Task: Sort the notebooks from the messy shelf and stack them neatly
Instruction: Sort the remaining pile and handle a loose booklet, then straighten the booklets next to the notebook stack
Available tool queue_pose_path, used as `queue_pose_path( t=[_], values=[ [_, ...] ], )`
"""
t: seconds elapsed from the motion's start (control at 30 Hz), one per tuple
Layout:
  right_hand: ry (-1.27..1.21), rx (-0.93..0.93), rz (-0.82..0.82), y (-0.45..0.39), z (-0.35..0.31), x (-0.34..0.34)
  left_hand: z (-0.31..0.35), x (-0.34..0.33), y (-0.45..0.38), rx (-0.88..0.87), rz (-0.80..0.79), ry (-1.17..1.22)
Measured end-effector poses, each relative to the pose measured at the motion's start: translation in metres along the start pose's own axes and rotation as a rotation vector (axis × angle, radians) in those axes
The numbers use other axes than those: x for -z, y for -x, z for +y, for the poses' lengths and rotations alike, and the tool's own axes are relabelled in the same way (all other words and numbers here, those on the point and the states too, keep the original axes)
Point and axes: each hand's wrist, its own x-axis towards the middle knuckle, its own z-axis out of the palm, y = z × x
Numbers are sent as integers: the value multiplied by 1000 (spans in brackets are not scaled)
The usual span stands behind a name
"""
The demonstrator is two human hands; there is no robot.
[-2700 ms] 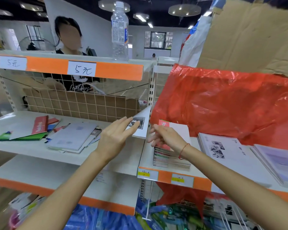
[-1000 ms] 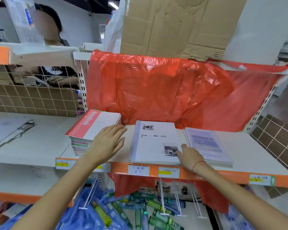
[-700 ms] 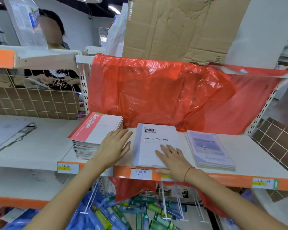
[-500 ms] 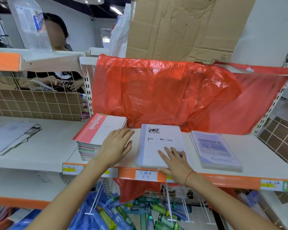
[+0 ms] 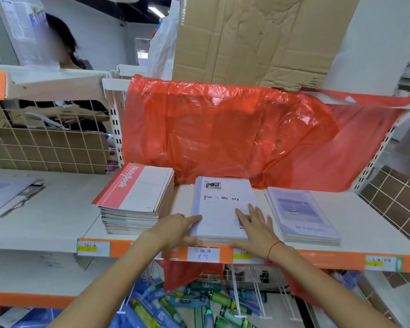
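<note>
Now both hands (image 5: 175, 230) (image 5: 256, 229) press the white stack (image 5: 223, 207).

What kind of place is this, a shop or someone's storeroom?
Most likely a small stationery or discount shop. The shelf edge is an orange strip with a handwritten price tag, notebook stacks lie out for sale, and wire-grid racking backs the next bay.

Two bare forearms, no sleeves, thin red string bracelet (image 5: 273, 248) on right wrist
</note>
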Motion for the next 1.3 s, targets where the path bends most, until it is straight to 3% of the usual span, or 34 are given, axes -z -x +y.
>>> queue_pose_path(
  t=[0.07, 0.23, 1.1, 1.23, 1.3],
  values=[
    [-100, -92, -38, 4, 12, -2, 1, -2, -4, 0, -29, 40],
    [-323, -42, -53, 10, 21, -2, 8, -4, -9, 13, 34, 152],
    [-302, -4, -42, 11, 23, 4, 13, 1, -6, 60, 125, 197],
    [-300, -7, -138, 12, 20, 13, 12, 4, 1, 81, 121, 124],
    [-276, -19, -68, 10, 17, 24, 13, 8, 11, 95, 178, 73]
  ],
)
